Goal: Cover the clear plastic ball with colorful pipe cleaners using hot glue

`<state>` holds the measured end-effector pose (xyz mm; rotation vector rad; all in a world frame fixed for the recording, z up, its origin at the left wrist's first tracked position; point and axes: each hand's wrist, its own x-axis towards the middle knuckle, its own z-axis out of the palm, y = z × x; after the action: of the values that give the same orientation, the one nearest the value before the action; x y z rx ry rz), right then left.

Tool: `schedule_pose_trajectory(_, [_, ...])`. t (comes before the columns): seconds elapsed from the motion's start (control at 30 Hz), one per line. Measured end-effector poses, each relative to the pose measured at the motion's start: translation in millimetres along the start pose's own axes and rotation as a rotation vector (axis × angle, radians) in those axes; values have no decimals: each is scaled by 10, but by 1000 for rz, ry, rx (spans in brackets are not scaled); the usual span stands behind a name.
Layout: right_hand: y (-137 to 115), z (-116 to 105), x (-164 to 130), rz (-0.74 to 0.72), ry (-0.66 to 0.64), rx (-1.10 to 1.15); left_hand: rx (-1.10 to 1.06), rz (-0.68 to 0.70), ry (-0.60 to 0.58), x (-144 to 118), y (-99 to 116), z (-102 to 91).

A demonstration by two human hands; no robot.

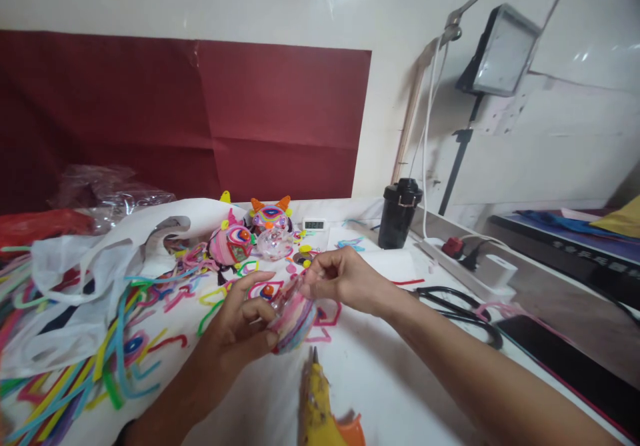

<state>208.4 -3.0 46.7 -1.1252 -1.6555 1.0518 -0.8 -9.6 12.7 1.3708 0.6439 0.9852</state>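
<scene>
A clear plastic ball partly covered with pink, white and blue pipe cleaners [294, 323] sits between my two hands. My left hand [245, 326] grips its left and lower side, thumb in front. With closed fingertips, my right hand [333, 279] pinches at a pink pipe cleaner along its upper edge; the exact contact is partly hidden. Just below the ball, a yellow glue gun [320, 403] with an orange trigger points its nozzle up towards it. Behind my left fingers lies a coiled pipe-cleaner eye piece [267, 291] with an orange centre.
Finished pipe-cleaner figures [231, 243] and a clear ball [275, 243] stand behind. Loose pipe cleaners [75, 393] and a white bag [75, 279] fill the left. On the right are black scissors [450, 299], a phone [550, 359], a power strip [467, 269] and a black bottle [399, 214].
</scene>
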Motion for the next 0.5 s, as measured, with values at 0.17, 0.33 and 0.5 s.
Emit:
schedule_pose_trajectory(0.17, [-104, -82, 2, -74, -28, -189, -10, 10, -46, -14, -5, -12])
schedule_pose_trajectory(0.33, [-93, -167, 45, -73, -322, -120, -31, 21, -71, -27, -6, -12])
schedule_pose_trajectory(0.5, [-2, -204, 79, -24, -392, -59, 16, -4, -105, -24, 15, -19])
